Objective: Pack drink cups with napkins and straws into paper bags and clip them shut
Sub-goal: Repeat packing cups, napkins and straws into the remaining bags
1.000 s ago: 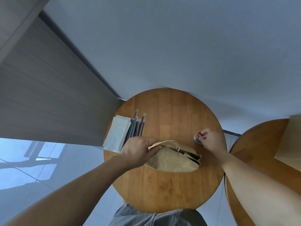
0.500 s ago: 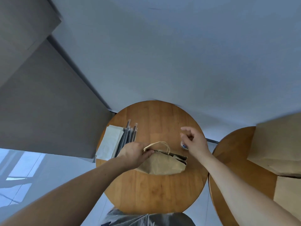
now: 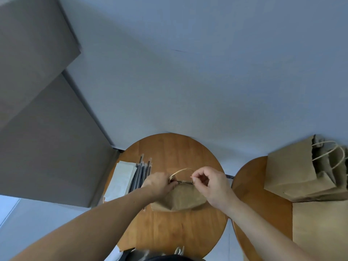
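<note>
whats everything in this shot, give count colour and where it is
centre table: one, round, wooden, middle
right table: one, round, wooden, right side
paper bag: one, brown, on centre table
straws: one bundle, black, left of paper bag
napkins: one stack, white, left of straws
spare bags: one stack, brown, on right table
wall: pale blue-grey, behind tables
left hand: grips paper bag's top, left end
right hand: pinches paper bag's top, right end
</note>
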A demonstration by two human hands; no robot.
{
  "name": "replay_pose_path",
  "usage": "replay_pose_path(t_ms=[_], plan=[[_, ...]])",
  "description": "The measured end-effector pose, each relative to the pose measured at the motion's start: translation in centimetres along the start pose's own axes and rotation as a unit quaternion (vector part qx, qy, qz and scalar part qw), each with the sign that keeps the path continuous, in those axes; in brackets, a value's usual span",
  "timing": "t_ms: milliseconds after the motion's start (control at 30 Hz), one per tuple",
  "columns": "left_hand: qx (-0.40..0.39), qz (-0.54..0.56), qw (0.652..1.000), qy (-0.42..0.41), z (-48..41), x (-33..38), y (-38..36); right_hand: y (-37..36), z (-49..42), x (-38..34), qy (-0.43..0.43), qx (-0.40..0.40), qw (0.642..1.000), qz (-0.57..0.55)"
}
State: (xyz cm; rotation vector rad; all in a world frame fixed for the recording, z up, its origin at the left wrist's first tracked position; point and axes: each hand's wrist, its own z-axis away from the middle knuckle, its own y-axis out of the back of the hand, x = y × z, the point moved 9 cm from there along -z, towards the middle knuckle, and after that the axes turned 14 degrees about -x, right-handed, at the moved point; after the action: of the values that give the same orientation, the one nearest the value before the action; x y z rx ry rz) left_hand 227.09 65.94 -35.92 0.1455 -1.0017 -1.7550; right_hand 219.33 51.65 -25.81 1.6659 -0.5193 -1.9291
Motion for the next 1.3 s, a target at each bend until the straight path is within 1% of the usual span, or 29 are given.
replay_pose_path(t_ms=[133, 267, 367, 467, 567, 633, 933, 1067, 1133, 1300], plan=[[0.002, -0.04, 0.999, 0.002, 0.1, 0.1, -0.6, -3.7, 0.8, -0.4, 0.008, -0.073, 0.995, 0.066], [0.014, -0.074, 0.997, 0.008, 0.3, 0.1, -1.1, -4.9, -0.2, -0.1, 0.0, -0.076, 0.987, 0.142], [0.03, -0.106, 0.994, -0.013, 0.6, 0.5, -1.7, -5.9, -1.4, 0.7, -0.026, -0.109, 0.97, 0.215], [0.063, -0.108, 0.992, -0.035, 1.0, 0.8, -1.8, -6.4, -2.1, 1.1, -0.039, -0.136, 0.956, 0.258], [0.088, -0.077, 0.993, -0.036, 1.4, 0.6, -1.6, -6.2, -2.7, 0.9, -0.044, -0.147, 0.958, 0.244], [0.098, -0.056, 0.993, -0.037, 1.6, 0.4, -1.6, -5.8, -3.1, 0.5, -0.036, -0.141, 0.962, 0.232], [0.095, -0.046, 0.994, -0.029, 2.4, 0.4, -1.8, -5.4, -2.1, -0.4, 0.02, -0.103, 0.986, 0.127], [0.093, -0.042, 0.994, -0.024, 2.5, 0.5, -1.8, -4.5, -1.9, -0.2, 0.015, -0.069, 0.994, 0.086], [0.09, -0.032, 0.995, -0.026, 2.5, 0.4, -1.8, -4.2, -2.0, 0.1, 0.006, -0.07, 0.993, 0.099], [0.078, -0.018, 0.996, -0.028, 2.3, 0.5, -1.7, -5.0, -2.8, 0.2, 0.002, -0.134, 0.977, 0.167]])
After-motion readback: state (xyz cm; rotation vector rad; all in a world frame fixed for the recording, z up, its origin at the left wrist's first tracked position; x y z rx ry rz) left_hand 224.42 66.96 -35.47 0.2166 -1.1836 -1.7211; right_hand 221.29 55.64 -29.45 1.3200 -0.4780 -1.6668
